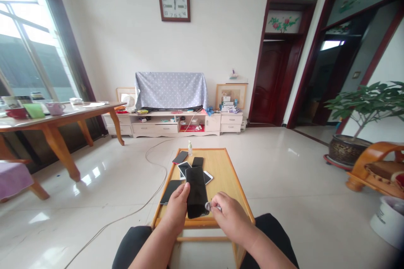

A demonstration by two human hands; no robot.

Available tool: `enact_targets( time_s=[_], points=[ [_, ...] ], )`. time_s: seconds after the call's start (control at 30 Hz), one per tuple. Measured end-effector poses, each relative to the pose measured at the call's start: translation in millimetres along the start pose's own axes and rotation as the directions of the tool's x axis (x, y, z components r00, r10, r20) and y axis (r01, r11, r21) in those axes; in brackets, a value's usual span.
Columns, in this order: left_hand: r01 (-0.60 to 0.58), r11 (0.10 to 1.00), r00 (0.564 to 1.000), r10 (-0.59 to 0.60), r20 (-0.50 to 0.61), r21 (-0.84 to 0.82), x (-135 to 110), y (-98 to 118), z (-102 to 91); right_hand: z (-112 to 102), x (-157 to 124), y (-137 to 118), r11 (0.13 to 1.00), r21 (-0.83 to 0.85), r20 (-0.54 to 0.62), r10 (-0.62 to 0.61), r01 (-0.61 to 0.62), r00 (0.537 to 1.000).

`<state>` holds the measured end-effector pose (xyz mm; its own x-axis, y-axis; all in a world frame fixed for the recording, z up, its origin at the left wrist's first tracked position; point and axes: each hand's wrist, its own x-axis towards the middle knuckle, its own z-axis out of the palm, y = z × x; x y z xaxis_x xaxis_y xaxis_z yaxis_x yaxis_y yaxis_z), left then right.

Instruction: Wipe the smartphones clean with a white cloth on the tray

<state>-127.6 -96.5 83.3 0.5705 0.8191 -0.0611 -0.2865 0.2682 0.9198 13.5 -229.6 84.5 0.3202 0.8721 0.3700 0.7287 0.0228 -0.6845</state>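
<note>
My left hand point(179, 202) grips a black smartphone point(196, 189) by its left edge, thumb on the dark screen. The phone is tilted up above the near part of a small wooden table point(225, 176). My right hand point(227, 212) pinches a small whitish wad point(207, 206), perhaps cloth, against the phone's lower right edge. Behind the held phone lie a white-framed phone point(183, 169), a small black phone point(198, 162) and a white phone point(208, 177), the last partly hidden. A black tablet-like device point(171, 192) lies beside my left hand.
A small clear pump bottle point(190, 149) stands at the table's far edge, near a dark phone with a red edge point(180, 157). A cable point(135, 212) runs across the floor at left. A dining table point(57, 119) with cups stands left; a potted plant point(350, 147) stands right.
</note>
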Motion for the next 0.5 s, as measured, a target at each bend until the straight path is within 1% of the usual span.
enact_targets(
  time_s=[0.07, 0.1, 0.17, 0.2, 0.23, 0.3, 0.37, 0.4, 0.43, 0.47, 0.5],
  points=[
    [0.043, 0.999, 0.999, -0.044, -0.024, -0.031, 10, -3, -5.2, 2, 1, 16, 0.973, 0.186, 0.022, 0.133, -0.135, 0.991],
    [0.059, 0.997, 0.998, -0.060, -0.028, -0.041, 14, -5, -6.6, 3, 4, 24, 0.934, 0.285, 0.040, 0.215, -0.217, 0.976],
    [0.073, 0.996, 0.997, -0.075, -0.033, -0.057, 22, -10, -7.5, 6, 10, 39, 0.811, 0.461, 0.083, 0.365, -0.360, 0.927],
    [0.081, 0.995, 0.996, -0.084, -0.037, -0.066, 25, -13, -7.3, 9, 14, 45, 0.738, 0.535, 0.109, 0.423, -0.412, 0.900],
    [0.091, 0.993, 0.995, -0.094, -0.039, -0.076, 29, -16, -6.7, 12, 17, 51, 0.665, 0.599, 0.133, 0.467, -0.446, 0.874],
    [0.111, 0.989, 0.992, -0.116, -0.042, -0.101, 35, -22, -5.5, 18, 22, 60, 0.535, 0.699, 0.174, 0.515, -0.474, 0.839],
    [0.133, 0.984, 0.989, -0.139, -0.042, -0.115, 41, -29, -4.9, 26, 26, 68, 0.447, 0.755, 0.201, 0.539, -0.480, 0.818],
    [0.142, 0.983, 0.988, -0.148, -0.042, -0.114, 43, -33, -5.0, 29, 29, 71, 0.435, 0.765, 0.194, 0.547, -0.475, 0.814],
    [0.150, 0.983, 0.987, -0.155, -0.042, -0.108, 46, -36, -5.3, 33, 31, 74, 0.449, 0.762, 0.173, 0.552, -0.466, 0.815],
    [0.153, 0.983, 0.986, -0.158, -0.047, -0.097, 49, -40, -5.9, 36, 34, 76, 0.488, 0.744, 0.141, 0.553, -0.457, 0.821],
    [0.152, 0.985, 0.987, -0.156, -0.049, -0.081, 51, -43, -6.7, 39, 37, 78, 0.550, 0.709, 0.099, 0.543, -0.442, 0.834]
  ],
)
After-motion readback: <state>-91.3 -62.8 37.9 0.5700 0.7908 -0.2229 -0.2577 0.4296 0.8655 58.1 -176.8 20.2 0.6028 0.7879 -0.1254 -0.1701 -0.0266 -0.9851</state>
